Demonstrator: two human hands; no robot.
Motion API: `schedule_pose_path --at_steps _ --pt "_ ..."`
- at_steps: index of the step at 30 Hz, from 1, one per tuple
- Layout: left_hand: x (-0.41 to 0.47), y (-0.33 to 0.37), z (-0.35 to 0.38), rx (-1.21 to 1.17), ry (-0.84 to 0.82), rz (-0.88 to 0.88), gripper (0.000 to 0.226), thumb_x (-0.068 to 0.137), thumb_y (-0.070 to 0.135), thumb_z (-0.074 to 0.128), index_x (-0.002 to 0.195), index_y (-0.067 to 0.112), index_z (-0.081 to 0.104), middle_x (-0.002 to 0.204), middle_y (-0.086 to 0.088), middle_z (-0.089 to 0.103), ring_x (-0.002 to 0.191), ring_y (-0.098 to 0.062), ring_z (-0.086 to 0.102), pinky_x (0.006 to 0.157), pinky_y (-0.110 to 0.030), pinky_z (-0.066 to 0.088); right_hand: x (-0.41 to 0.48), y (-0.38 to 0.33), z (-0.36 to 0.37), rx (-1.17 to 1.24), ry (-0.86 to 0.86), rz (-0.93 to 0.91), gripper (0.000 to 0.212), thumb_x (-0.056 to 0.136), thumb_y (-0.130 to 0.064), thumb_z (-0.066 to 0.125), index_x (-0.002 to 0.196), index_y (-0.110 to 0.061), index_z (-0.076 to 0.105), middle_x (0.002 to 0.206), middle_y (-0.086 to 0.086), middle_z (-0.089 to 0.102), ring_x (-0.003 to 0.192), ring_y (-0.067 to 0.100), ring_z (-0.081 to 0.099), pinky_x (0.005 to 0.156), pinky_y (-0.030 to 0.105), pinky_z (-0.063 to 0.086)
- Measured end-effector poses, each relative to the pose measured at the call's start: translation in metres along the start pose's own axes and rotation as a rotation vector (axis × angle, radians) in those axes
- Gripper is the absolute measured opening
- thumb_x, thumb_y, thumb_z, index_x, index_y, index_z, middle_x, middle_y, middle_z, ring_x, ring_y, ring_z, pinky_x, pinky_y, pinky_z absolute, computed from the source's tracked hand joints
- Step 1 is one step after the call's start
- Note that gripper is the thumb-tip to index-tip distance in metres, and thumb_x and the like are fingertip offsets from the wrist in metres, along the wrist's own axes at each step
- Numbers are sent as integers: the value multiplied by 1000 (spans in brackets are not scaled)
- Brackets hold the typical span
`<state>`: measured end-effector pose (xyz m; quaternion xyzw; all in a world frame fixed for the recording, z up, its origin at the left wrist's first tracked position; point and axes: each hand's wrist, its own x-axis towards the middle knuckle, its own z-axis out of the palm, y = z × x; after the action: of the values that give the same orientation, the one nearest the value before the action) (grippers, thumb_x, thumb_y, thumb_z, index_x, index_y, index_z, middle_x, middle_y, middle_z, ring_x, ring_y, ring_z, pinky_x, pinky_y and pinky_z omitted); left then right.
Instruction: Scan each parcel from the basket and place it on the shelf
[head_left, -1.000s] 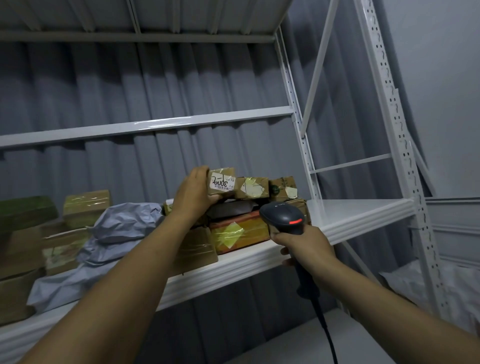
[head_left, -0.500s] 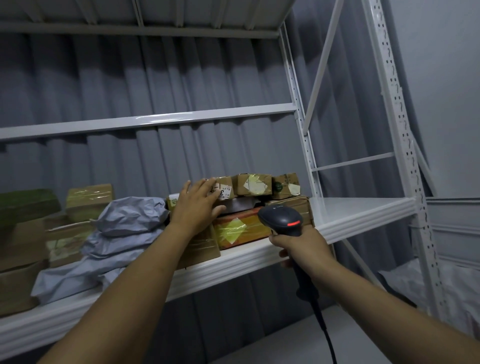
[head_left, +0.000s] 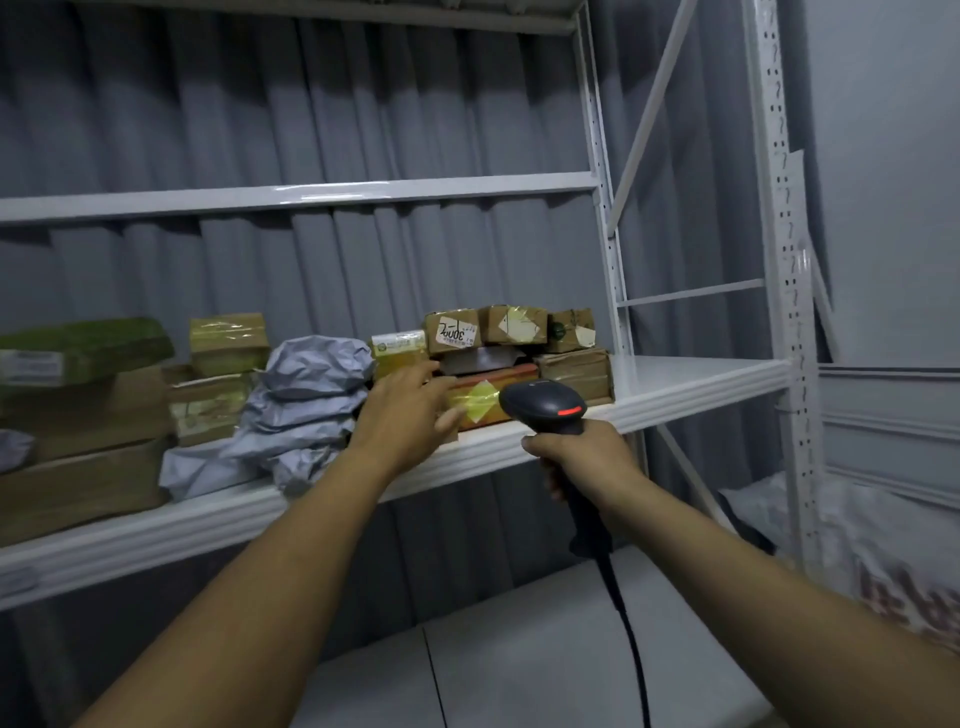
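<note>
Judging from how things lie, a good part of the task is done: many parcels are stacked on the shelf, and the small box with the handwritten label is set on top of the pile near the shelf's right end, in a row with two other small boxes. How many parcels are left cannot be told, since the basket is not seen in this view. The left hand is held empty just in front of the pile, at the shelf's front edge, its fingers loosely spread and nothing pinched. The scanner is gripped in the right hand, the fingers wrapped round its handle, its head pointed toward the shelf and its cable hanging down. Along the shelf toward its left end, crumpled grey mailer bags, brown cartons and a green-wrapped parcel are kept; the right corner of the shelf is bare
</note>
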<state>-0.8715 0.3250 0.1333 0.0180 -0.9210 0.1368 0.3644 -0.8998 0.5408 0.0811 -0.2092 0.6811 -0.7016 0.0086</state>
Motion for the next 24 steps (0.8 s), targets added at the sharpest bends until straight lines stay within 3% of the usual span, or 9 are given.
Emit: schedule_pose_path --at_steps 6,12,19,24 --pt "-105 8 7 -118 -92 -119 49 93 48 54 133 20 56 144 -8 46 129 -30 44 106 -41 36 -79 34 6 16 -74 102 16 81 -13 72 71 -8 61 59 9 56 47 20 53 45 26 43" --pt "-259 28 39 -263 -243 -255 47 94 42 55 135 17 55 145 -7 44 131 -27 42 109 -41 34 -164 110 19 -12 -189 241 8 83 -11 71 85 -5 65 67 9 62 49 18 53 48 29 45" --pt "-438 51 108 -344 -586 -376 56 90 52 46 136 20 55 145 -8 46 131 -28 44 109 -37 33 -236 226 59 -168 -359 451 20 84 -10 71 69 -7 57 49 8 55 36 15 48 41 23 41" --pt "-552 50 157 -372 -841 -465 56 92 54 41 140 26 48 150 -1 39 135 -20 39 111 -28 29 -256 301 92 -223 -455 593 18 81 -17 74 74 -7 61 53 10 60 43 19 54 49 29 46"
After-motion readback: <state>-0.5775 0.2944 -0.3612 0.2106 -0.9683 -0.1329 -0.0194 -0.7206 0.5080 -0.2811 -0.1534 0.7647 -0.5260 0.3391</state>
